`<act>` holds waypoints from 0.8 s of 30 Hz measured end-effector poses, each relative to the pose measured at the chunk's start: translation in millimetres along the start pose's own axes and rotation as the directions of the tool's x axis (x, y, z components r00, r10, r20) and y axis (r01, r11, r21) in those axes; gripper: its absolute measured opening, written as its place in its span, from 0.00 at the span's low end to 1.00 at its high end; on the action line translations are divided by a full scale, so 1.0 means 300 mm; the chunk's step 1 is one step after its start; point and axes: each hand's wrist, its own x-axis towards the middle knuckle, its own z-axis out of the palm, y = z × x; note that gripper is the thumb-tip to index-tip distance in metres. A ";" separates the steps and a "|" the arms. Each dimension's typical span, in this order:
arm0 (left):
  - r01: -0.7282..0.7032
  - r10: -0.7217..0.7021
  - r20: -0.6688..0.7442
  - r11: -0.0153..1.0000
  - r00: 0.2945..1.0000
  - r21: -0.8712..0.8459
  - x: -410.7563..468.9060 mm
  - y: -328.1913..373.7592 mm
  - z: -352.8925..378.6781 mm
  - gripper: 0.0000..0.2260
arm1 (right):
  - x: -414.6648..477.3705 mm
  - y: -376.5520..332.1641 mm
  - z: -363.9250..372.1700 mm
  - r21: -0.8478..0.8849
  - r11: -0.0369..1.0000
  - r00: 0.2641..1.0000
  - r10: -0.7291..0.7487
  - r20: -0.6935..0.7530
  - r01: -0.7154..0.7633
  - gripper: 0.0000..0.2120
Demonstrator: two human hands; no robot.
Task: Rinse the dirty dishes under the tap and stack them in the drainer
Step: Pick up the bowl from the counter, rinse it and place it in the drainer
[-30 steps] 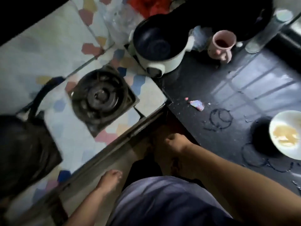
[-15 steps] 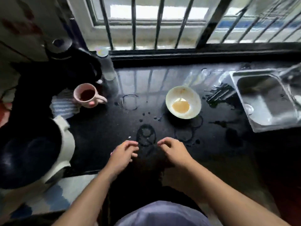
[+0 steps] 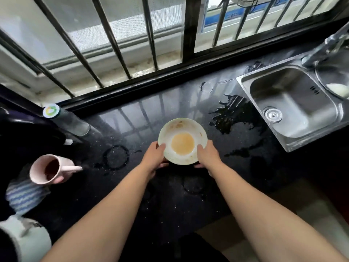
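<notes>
A dirty white bowl (image 3: pixel 182 129) with brownish liquid in its bottom sits on the black counter (image 3: pixel 170 205) in the middle of the view. My left hand (image 3: pixel 154 157) grips its left rim, thumb over the edge. My right hand (image 3: pixel 206 157) grips its right rim the same way. The steel sink (image 3: pixel 294 108) lies to the right, with the tap (image 3: pixel 324 48) at its back corner. A pink mug (image 3: pixel 49 169) with dark residue stands at the left.
A clear bottle with a white cap (image 3: pixel 66 118) stands at the back left by the barred window (image 3: pixel 132 44). A striped cloth (image 3: pixel 24 195) lies under the mug. Water puddles (image 3: pixel 230 116) spread beside the sink. A white item (image 3: pixel 338 89) sits in a round basin at far right.
The view swung from the stove to the counter and window. Both hands reached forward from the counter's front edge and took hold of the bowl on either side.
</notes>
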 end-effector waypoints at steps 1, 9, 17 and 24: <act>-0.018 0.018 -0.008 1.000 1.000 -0.002 0.001 -0.002 0.011 0.14 | 0.000 0.004 0.006 -0.014 1.000 1.000 -0.002 -0.025 0.002 0.20; -0.202 0.171 0.182 0.965 0.968 0.167 -0.106 -0.019 0.044 0.18 | -0.204 0.157 -0.077 0.178 0.984 0.975 0.027 -0.222 0.013 0.16; -0.131 0.014 0.455 0.965 0.890 0.227 -0.309 -0.098 0.336 0.17 | -0.502 0.477 -0.287 0.316 0.948 0.912 0.155 -0.381 -0.030 0.09; -0.027 -0.155 0.594 0.958 0.790 0.285 -0.481 -0.225 0.703 0.13 | -0.661 0.768 -0.549 0.370 0.929 0.804 0.213 -0.556 0.009 0.06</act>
